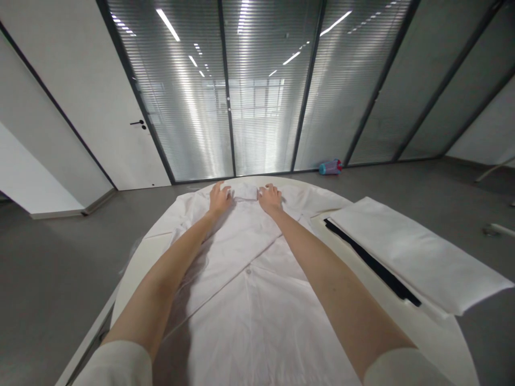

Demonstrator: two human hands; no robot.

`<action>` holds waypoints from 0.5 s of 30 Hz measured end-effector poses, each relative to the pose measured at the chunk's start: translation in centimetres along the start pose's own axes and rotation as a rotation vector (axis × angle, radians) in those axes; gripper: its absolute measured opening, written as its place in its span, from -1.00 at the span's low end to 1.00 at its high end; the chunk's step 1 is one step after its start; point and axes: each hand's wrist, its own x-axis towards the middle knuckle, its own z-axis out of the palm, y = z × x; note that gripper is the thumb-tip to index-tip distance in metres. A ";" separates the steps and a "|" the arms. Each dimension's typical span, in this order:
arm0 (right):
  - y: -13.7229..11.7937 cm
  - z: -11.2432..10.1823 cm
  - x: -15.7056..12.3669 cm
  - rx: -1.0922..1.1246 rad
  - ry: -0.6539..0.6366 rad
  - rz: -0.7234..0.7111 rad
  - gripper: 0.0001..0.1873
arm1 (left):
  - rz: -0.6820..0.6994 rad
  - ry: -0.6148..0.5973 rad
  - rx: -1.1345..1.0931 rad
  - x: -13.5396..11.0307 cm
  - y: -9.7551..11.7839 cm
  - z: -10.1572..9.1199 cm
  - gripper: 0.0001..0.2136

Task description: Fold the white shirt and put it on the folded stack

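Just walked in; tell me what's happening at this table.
A person is handling a white shirt spread over a rounded table. The left hand and right hand are at its far end, either side of what looks like the collar; whether the fingers grip it is unclear. To the right lie a white sheet-like item and a black strip.

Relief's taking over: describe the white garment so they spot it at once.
Facing the glass wall, find the rounded pale table. Across its middle lies the white garment, left hand and right hand at its far end. Its button sets it apart from the plain white sheet at right.
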 end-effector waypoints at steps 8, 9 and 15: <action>3.4 0.1 -0.4 -0.075 -0.061 0.136 -0.35 | 0.275 -0.522 0.186 -0.5 1.8 2.7 -0.54; 3.6 0.0 -0.3 -0.068 -0.077 0.143 -0.36 | 0.260 -0.503 0.179 -0.3 1.7 2.5 -0.56; 4.3 -1.5 1.5 -0.004 -0.091 0.282 -0.50 | -0.060 -0.160 0.230 0.5 -1.9 -2.0 -0.62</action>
